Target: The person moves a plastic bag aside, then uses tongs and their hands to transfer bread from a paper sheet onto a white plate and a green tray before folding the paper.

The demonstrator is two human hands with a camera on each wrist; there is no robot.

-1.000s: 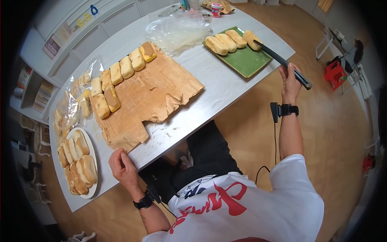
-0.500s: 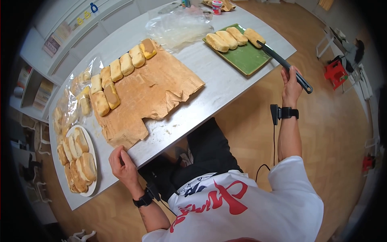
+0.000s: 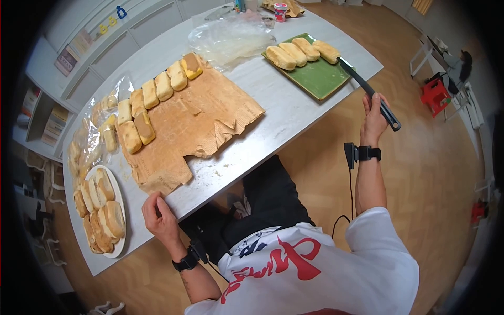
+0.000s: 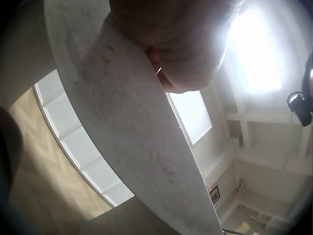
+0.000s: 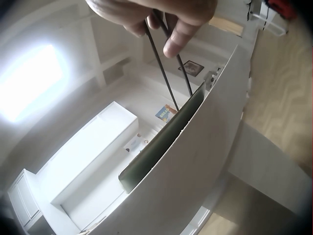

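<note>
My right hand holds a pair of black tongs, whose two arms show spread apart in the right wrist view. The tips are right at the near end of a pale oblong bun on the right side of the green square plate. Three similar buns lie side by side along that plate's back edge. My left hand rests at the table's near edge with loosely curled fingers, beside the corner of a brown paper sheet. In the left wrist view nothing shows in it.
Several buns line the far and left edges of the paper. A white oval plate at the left holds more bread. Clear plastic bags lie at the back and left, with a red-and-white tub farther back.
The tongs' tips have drawn back from over the right-hand bun to its near end, as my right hand moved toward my body. The left hand stays where it was.
</note>
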